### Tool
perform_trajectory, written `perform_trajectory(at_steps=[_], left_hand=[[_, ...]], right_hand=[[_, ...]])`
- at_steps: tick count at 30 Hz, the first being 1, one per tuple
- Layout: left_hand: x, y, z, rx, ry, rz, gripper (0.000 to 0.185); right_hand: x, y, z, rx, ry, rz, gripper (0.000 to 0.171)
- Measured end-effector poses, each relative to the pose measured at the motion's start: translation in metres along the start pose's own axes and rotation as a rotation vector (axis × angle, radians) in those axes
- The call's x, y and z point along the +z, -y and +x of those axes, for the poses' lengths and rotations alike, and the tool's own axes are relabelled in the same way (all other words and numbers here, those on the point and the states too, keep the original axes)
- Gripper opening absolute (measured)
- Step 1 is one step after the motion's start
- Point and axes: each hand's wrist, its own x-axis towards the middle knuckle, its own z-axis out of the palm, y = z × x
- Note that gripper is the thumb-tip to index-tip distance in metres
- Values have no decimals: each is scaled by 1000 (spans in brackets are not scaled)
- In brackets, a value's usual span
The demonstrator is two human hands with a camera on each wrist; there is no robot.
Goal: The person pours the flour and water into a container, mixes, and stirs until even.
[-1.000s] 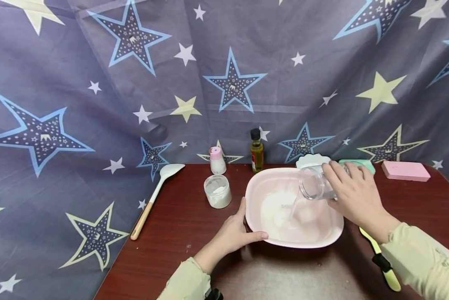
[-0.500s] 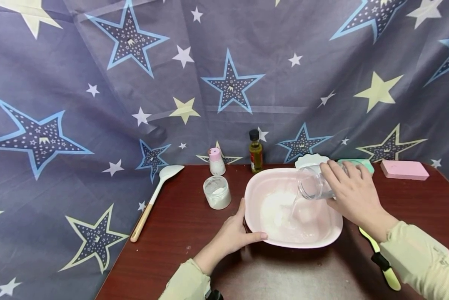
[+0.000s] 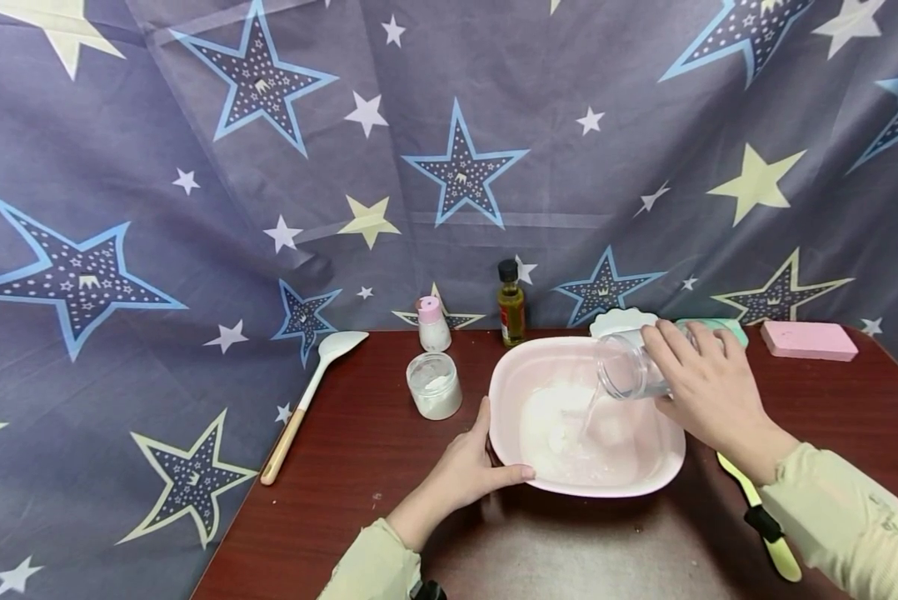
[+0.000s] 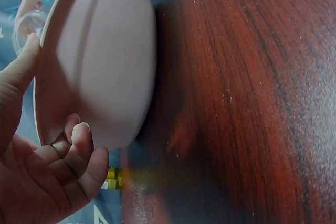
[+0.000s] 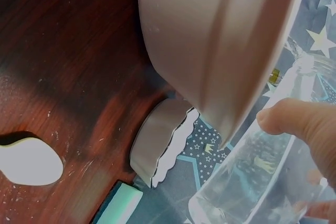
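Note:
A pink bowl [image 3: 509, 375] with white flour in it sits on the dark red table [image 3: 359, 467]. My right hand [image 3: 707, 392] grips a clear glass jar [image 3: 625, 367], tipped on its side over the bowl, and a thin stream of water runs from it into the flour. My left hand [image 3: 467, 467] holds the bowl's near-left rim, thumb on top and fingers curled under the wall. From the left wrist view the bowl's outer wall [image 4: 100, 72] fills the left. The right wrist view shows the jar [image 5: 252, 177] and the bowl's underside [image 5: 210, 40].
A white jar of powder [image 3: 435, 383], a pink-capped shaker [image 3: 433, 323] and a small oil bottle [image 3: 512, 303] stand behind the bowl. A white spoon with a wooden handle [image 3: 310, 396] lies at left. A scalloped white dish [image 3: 621, 321], green and pink blocks [image 3: 809, 340] and a yellow-green knife [image 3: 764, 521] lie at right.
Almost nothing differs. The jar stays tipped and water keeps running into the bowl; both hands hold their places.

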Motion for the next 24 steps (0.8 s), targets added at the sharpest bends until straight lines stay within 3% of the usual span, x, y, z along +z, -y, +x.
perform_trajectory(at_steps=[24], left_hand=[[0,0,-1,0,-4,-4,121]], right_hand=[[2,-2,0,-13,-21,-2,76]])
